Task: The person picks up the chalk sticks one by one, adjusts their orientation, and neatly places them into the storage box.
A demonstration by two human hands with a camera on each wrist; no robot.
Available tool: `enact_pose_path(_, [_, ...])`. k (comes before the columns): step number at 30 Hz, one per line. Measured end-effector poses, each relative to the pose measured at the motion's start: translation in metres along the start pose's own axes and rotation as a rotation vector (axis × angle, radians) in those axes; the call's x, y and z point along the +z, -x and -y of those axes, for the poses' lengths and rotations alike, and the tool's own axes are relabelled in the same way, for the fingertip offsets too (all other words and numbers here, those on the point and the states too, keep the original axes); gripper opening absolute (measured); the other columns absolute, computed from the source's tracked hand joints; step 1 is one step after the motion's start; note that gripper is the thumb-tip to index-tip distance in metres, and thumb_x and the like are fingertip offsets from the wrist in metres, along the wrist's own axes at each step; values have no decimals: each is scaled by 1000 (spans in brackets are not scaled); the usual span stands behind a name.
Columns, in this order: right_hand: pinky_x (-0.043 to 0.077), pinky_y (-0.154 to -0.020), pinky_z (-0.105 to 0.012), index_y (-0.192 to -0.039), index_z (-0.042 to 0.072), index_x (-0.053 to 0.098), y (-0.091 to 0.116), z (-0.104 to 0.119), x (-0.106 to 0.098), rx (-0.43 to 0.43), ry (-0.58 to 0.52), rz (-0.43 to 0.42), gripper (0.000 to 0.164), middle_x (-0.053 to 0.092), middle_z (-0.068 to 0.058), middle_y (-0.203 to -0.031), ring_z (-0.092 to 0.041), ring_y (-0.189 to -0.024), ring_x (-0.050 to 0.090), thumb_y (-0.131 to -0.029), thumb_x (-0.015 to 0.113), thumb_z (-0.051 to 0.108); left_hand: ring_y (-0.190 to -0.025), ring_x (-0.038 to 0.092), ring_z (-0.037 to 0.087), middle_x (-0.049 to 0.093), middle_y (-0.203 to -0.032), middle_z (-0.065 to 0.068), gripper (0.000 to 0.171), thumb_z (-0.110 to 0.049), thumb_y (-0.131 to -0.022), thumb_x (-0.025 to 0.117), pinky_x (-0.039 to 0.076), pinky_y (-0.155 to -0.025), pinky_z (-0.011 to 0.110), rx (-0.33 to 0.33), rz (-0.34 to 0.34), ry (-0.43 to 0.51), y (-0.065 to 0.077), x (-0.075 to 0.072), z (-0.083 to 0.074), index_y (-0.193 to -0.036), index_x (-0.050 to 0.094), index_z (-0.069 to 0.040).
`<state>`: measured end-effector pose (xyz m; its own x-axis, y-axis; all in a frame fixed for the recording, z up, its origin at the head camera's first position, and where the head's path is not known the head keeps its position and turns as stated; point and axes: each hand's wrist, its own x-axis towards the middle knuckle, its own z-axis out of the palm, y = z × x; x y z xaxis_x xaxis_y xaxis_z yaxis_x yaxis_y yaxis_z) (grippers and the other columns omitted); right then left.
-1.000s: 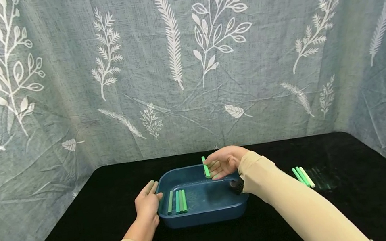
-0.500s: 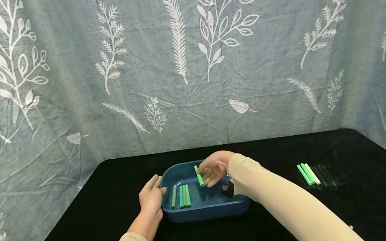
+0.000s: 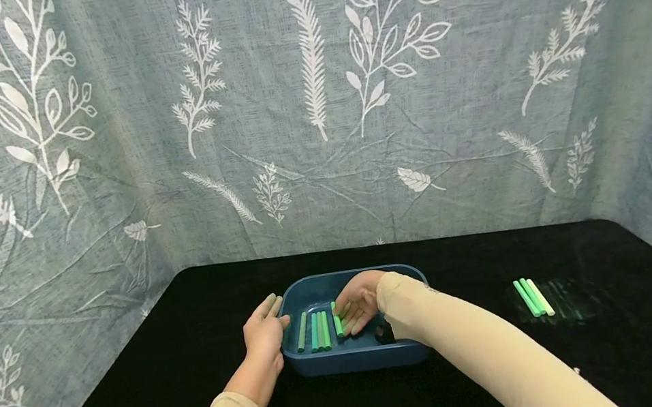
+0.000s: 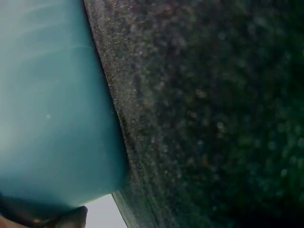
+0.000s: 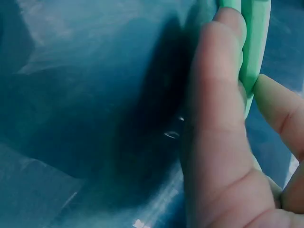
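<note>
Head view: right hand [image 3: 360,300] pinches a green chalk stick [image 3: 339,326] inside the blue tray [image 3: 362,362]; left hand [image 3: 264,339], fingers extended, lies at the tray's nine o'clock wall. Caution: sideways drift at release could disturb the chalk row [image 3: 320,332] at the stick's nine o'clock.

The right hand [image 3: 362,300] is pinching a green stick [image 3: 337,322] inside a blue tray [image 3: 362,362], while four sticks [image 3: 320,331] are lying just left of its fingers. The left hand [image 3: 263,339] is resting against the tray's left end. Three more sticks [image 3: 533,298] are lying on the black desk [image 3: 466,281], well right of those fingers.
</note>
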<state>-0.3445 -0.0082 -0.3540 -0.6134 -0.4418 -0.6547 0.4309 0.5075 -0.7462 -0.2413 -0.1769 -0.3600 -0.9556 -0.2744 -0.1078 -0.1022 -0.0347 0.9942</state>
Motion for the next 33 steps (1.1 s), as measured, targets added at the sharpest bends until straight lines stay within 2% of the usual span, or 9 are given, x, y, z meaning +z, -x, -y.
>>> enact_pose_path(8, [48,-98,-39,-134,-13,46,-1,0,2,4,1,30,38,58,-31,-121,-40,-123,53,-100,51,3,-144,17,39,24,-155,22,56,8,-99,38,15,-117,51,0,1,3,0,2,-2,-152,20,3])
enact_pose_path(14, [49,-98,-40,-135,-14,45,0,0,2,-3,-17,31,39,57,-32,-122,-41,-123,52,-100,51,3,-144,16,39,24,-155,23,56,8,-99,38,15,-117,51,1,2,6,1,2,-2,-152,20,4])
enact_pose_path(20, [50,-96,-38,-134,-9,50,4,-1,-3,-19,-4,8,37,62,-27,-115,-37,-121,55,-100,52,6,-144,16,39,24,-155,22,57,8,-99,39,14,-117,51,-12,6,-5,2,2,0,-152,20,3])
enact_pose_path(25, [52,-92,-37,-136,-9,48,18,-2,-17,-79,-24,-17,41,63,-26,-112,-36,-114,60,-100,55,8,-144,15,40,24,-154,24,57,9,-98,38,15,-117,50,1,8,-10,3,2,2,-152,20,5])
enact_pose_path(28, [52,-93,-37,-136,-11,46,30,2,-27,-111,-52,-25,42,60,-28,-118,-37,-114,59,-100,54,9,-144,15,40,23,-154,25,57,10,-98,38,16,-117,50,10,7,-3,2,2,1,-151,19,5])
enact_pose_path(33, [45,-102,-40,-141,-12,38,56,7,-46,-139,-96,-13,46,49,-31,-135,-39,-126,49,-102,49,10,-144,14,39,23,-155,24,57,11,-98,38,16,-117,49,7,2,-5,2,2,-2,-152,19,4])
